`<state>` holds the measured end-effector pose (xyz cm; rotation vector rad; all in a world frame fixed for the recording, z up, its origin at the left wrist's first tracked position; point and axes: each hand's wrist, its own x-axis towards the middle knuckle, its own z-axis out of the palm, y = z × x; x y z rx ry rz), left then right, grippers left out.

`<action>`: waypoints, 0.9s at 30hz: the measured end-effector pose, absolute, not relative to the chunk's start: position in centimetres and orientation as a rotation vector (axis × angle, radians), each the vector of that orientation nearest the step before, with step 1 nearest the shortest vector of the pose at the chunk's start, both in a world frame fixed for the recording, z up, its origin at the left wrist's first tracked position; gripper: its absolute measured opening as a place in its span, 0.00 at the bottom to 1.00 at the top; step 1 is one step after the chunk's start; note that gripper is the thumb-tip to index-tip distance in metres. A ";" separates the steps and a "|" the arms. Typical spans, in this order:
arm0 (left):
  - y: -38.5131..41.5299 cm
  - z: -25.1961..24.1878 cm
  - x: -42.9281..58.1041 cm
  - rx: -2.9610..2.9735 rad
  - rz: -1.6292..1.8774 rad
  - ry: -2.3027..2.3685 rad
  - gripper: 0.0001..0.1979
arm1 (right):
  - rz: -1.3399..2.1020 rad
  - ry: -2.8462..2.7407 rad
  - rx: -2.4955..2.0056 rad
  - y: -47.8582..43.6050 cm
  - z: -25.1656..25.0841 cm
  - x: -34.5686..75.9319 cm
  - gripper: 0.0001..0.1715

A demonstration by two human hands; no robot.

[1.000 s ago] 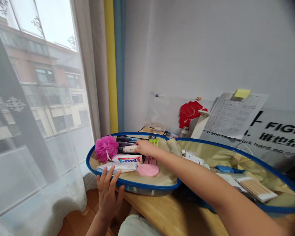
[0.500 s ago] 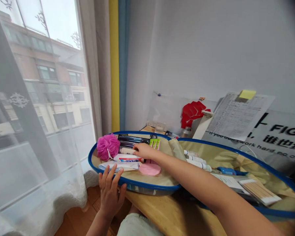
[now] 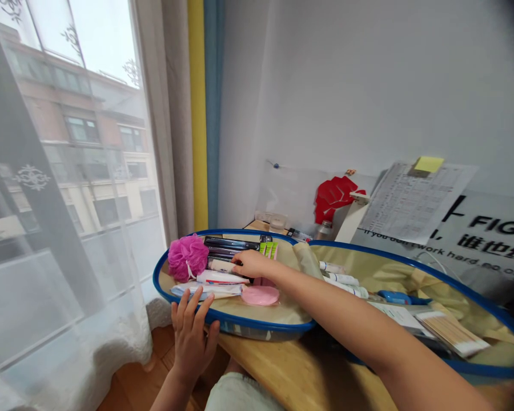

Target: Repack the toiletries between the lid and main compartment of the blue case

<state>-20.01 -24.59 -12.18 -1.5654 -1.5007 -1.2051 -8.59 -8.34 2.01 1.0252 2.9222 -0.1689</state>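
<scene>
The pale tube [image 3: 221, 265] lies just left of the frame's lower centre, inside the open case [image 3: 289, 308]. The right hand [image 3: 251, 264] touches its right end (whether gripping, I cannot tell); a light touch should spare the white-and-red tube [image 3: 220, 278] below. The left hand [image 3: 192, 337], lower left, fingers spread open at the blue rim [image 3: 269, 327], seems well placed for steadying.

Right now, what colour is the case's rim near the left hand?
The rim near the left hand is blue, best seen in the head view.
</scene>
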 end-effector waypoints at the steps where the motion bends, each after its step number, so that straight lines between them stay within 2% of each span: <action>1: -24.6 -12.1 -20.0 -1.566 -1.201 -1.500 0.29 | -0.175 2.923 1.033 -8.3 2.2 -8.5 0.19; 7: -24.7 -12.0 -20.0 -1.566 -1.203 -1.501 0.28 | -0.192 2.962 1.185 -6.7 5.6 -6.0 0.17; 14: -24.8 -11.9 -19.9 -1.565 -1.206 -1.497 0.29 | -0.186 2.887 1.562 -3.6 10.2 4.8 0.21; 17: -24.7 -11.9 -19.9 -1.558 -1.216 -1.517 0.29 | -0.226 2.775 1.602 -3.2 9.6 10.1 0.18; 21: -24.6 -12.0 -19.9 -1.549 -1.241 -1.490 0.28 | -0.286 2.598 1.567 -3.8 6.8 15.1 0.09; 27: -24.6 -12.1 -20.2 -1.567 -1.235 -1.474 0.29 | -0.259 2.471 1.582 -5.1 3.9 17.8 0.11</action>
